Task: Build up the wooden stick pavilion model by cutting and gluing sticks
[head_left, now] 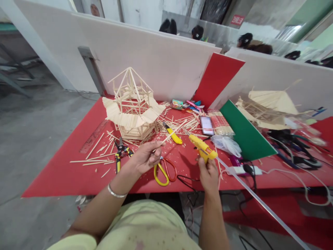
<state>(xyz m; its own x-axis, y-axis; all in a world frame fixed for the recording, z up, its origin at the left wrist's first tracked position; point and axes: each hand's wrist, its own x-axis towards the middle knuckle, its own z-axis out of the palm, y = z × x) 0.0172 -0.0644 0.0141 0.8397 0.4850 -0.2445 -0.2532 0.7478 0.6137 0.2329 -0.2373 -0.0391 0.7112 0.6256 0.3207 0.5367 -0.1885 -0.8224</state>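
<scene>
Pinched in the fingers of my left hand (148, 155) is a thin wooden stick (173, 132) that points up and to the right. My right hand (208, 173) grips a yellow hot glue gun (203, 147), its nozzle toward the stick. A long translucent glue stick (262, 203) trails from the gun's rear toward the lower right. Beyond my left hand stands a pagoda-like model (134, 104) of wooden sticks, with a slatted skirt roof and an open pointed frame on top. A yellow utility knife (173, 134) lies behind the held stick. Scissors (165, 172) with yellow and red handles lie between my hands.
Loose sticks (97, 156) and yellow-black pliers (119, 156) lie on the red table (59, 166). A phone (207, 125), stick packs (221, 123), a plastic bag (227, 145) and a power strip (246, 170) are at right. Green (247, 130) and white boards (156, 55) stand as dividers.
</scene>
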